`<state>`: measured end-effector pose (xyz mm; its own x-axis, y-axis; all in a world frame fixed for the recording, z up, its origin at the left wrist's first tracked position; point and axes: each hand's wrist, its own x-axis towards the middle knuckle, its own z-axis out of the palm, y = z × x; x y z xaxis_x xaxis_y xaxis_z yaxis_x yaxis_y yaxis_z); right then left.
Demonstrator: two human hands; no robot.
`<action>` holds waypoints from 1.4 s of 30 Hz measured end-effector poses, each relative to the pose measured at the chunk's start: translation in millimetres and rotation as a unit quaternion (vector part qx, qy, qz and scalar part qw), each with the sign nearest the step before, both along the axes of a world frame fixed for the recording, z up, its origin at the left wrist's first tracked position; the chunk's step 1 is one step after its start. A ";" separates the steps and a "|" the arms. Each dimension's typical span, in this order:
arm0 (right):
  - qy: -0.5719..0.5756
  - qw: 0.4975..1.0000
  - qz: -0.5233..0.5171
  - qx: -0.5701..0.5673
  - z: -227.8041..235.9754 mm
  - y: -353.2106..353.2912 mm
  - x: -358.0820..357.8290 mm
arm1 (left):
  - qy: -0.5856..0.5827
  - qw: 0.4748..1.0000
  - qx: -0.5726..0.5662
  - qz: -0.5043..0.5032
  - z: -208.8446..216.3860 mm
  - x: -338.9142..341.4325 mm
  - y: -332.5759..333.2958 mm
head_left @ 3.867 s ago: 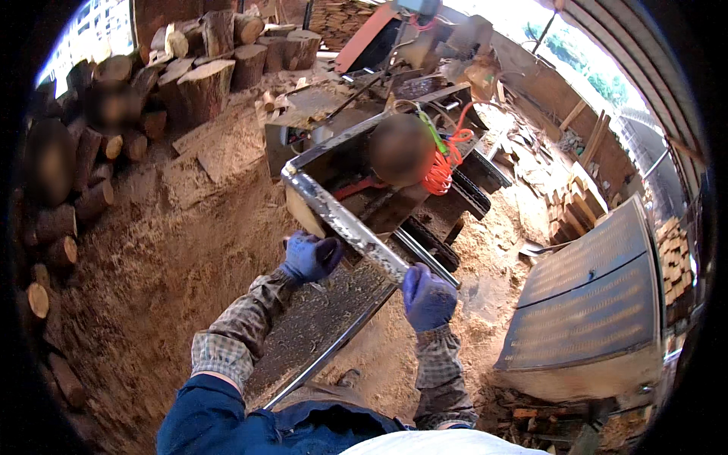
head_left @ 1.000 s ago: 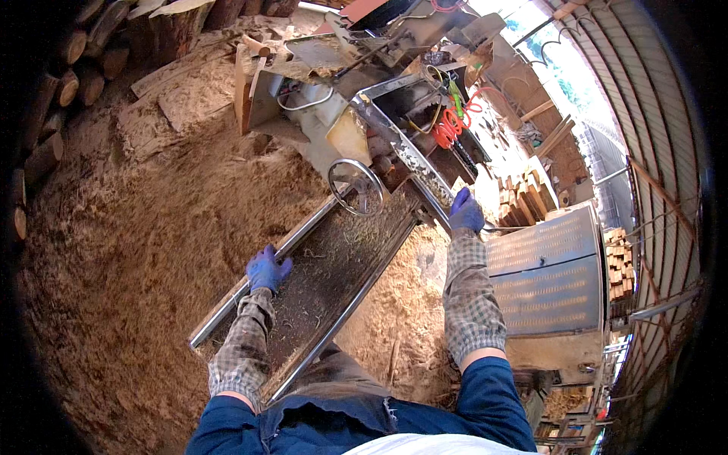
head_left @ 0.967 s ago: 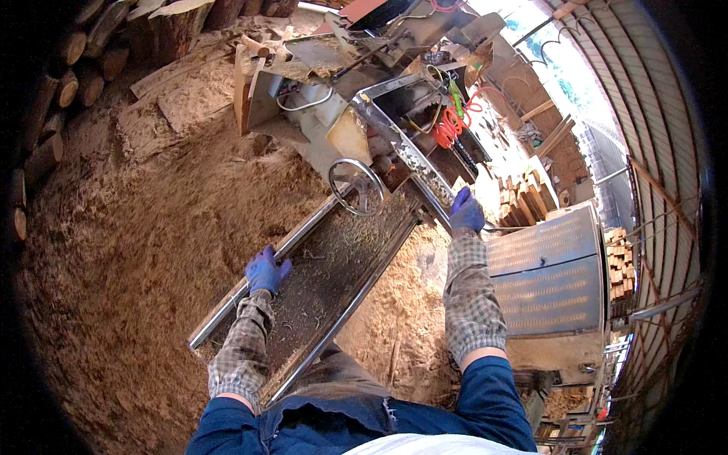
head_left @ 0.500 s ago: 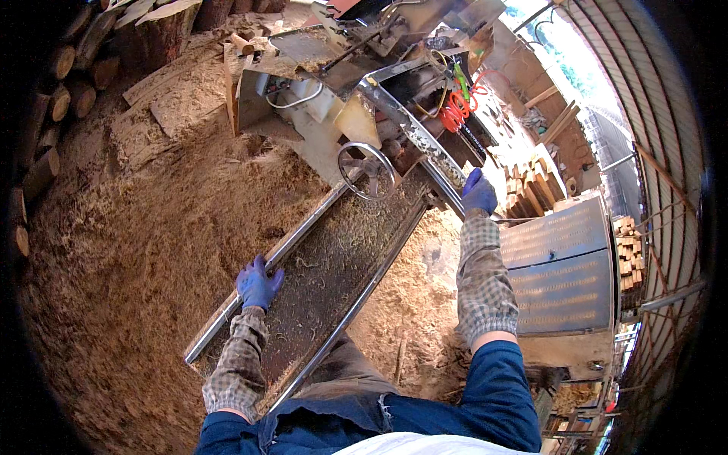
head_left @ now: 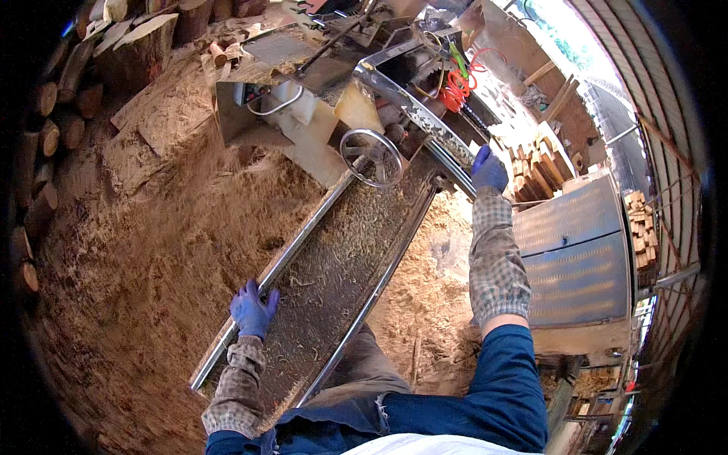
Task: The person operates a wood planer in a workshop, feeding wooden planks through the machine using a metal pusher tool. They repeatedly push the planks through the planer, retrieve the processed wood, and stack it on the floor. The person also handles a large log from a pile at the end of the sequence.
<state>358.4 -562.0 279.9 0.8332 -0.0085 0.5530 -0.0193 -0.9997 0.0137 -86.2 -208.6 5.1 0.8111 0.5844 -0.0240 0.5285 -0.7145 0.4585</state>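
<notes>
My left hand (head_left: 254, 311), in a blue-purple glove, lies on the left shiny metal rail (head_left: 299, 239) of a long, dark bed (head_left: 334, 258) strewn with wood shavings. Its fingers are spread, the thumb apart. Farther off to the right, my right hand (head_left: 490, 171), gloved alike, is closed at the near end of a worn metal machine frame (head_left: 413, 114); its fingertips are partly hidden. Between the hands, a metal handwheel (head_left: 371, 158) stands at the far end of the bed. Checked sleeve covers reach up both forearms.
Sawdust (head_left: 167, 250) covers the ground at left, with logs (head_left: 45, 140) stacked beyond. A red coiled hose (head_left: 456, 91) hangs over the machine. At right stand a grey metal cabinet (head_left: 576, 265) and cut wood pieces (head_left: 542, 167). My leg (head_left: 364, 364) is beside the bed's right rail.
The view has shifted slightly, so the bed's near end sits lower and the cabinet farther right. Both hands keep their places on the rail and the frame.
</notes>
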 end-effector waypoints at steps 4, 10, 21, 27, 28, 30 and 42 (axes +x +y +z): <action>-0.011 1.000 0.004 0.004 -0.9 -5.5 20.8 | 0.016 1.000 -0.015 -0.001 10.1 4.3 0.4; 0.009 1.000 -0.021 -0.011 4.0 -11.3 43.6 | 0.057 0.983 -0.160 -0.064 15.9 63.5 10.6; -0.052 0.998 0.016 0.012 0.3 -22.4 87.6 | 0.079 0.995 -0.064 -0.026 -0.8 109.1 -16.5; -0.044 0.999 0.007 0.012 4.0 -29.1 104.9 | 0.108 0.992 -0.063 -0.029 3.6 114.2 -16.9; -0.030 1.000 -0.003 0.011 4.9 -27.0 106.3 | 0.090 0.994 -0.063 -0.027 0.4 112.6 -16.4; -0.027 0.999 -0.006 0.017 4.5 -25.3 109.4 | 0.064 0.995 -0.071 -0.034 1.2 109.3 -15.7; -0.059 0.997 -0.001 0.039 2.0 -33.7 138.4 | 0.075 0.996 -0.045 -0.034 1.9 109.2 -15.4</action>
